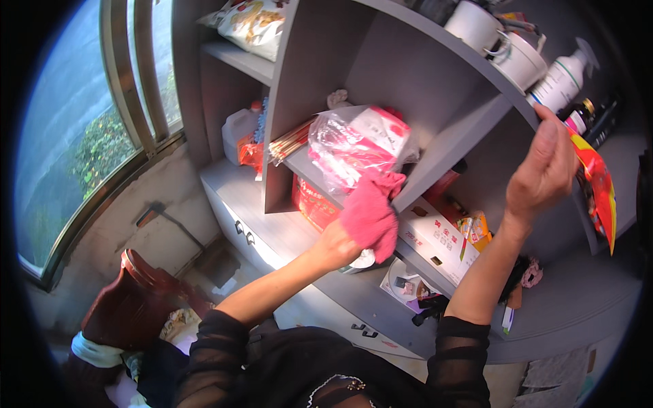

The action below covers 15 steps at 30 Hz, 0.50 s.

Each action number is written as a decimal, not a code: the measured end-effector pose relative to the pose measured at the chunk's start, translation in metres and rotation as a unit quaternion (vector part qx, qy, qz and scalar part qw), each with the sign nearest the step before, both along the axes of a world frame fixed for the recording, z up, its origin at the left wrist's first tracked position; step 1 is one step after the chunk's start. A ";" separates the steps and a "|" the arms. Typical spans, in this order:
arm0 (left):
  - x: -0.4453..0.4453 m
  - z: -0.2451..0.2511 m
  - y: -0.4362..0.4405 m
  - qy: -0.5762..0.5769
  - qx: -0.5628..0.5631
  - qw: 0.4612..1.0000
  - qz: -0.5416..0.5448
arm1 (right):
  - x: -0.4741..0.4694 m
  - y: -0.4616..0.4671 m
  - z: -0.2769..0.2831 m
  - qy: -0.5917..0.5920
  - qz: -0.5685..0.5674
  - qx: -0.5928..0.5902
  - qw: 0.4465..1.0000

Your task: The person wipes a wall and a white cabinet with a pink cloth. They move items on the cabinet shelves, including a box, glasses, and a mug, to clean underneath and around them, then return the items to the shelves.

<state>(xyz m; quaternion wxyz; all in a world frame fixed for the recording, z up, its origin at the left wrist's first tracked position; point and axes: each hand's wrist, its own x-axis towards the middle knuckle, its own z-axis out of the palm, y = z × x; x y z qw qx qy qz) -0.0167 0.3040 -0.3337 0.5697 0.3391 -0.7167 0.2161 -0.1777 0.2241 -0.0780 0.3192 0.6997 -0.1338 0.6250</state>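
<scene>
My left hand [339, 247] is closed around a crumpled pink cloth [372, 217], in front of the middle shelves. Behind the cloth, a clear plastic bag [357, 148] with pink and white packages lies on a shelf beside a bundle of thin sticks [291, 143]. My right hand [546, 168] is raised at the right and grips the top edge of a red and yellow packet [597, 178] that hangs down. Just beyond that hand stand a white pump bottle [558, 81] and a dark bottle with a gold cap [580, 115]. Part of a round container [362, 260] shows below the cloth.
White mugs [474, 28] stand on the upper shelf. A white carton [433, 239] lies in the lower compartment, and a red box [314, 204] under the middle shelf. A plastic jug [240, 132] is at left. A wooden chair [137, 296] with clothes stands near the window.
</scene>
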 end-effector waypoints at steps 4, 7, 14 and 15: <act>0.033 -0.031 0.007 0.252 -0.021 0.957 0.144 | 0.011 0.012 -0.035 -0.068 0.199 0.027 0.977; 0.058 -0.058 -0.007 0.304 0.177 0.900 0.259 | 0.011 0.036 -0.095 0.087 0.199 0.038 0.975; -0.009 -0.096 -0.008 0.161 0.074 0.968 0.178 | 0.054 0.034 -0.210 0.264 0.142 0.222 0.928; -0.018 -0.104 0.003 0.156 0.068 0.975 0.145 | 0.054 0.033 -0.214 0.264 0.144 0.229 0.926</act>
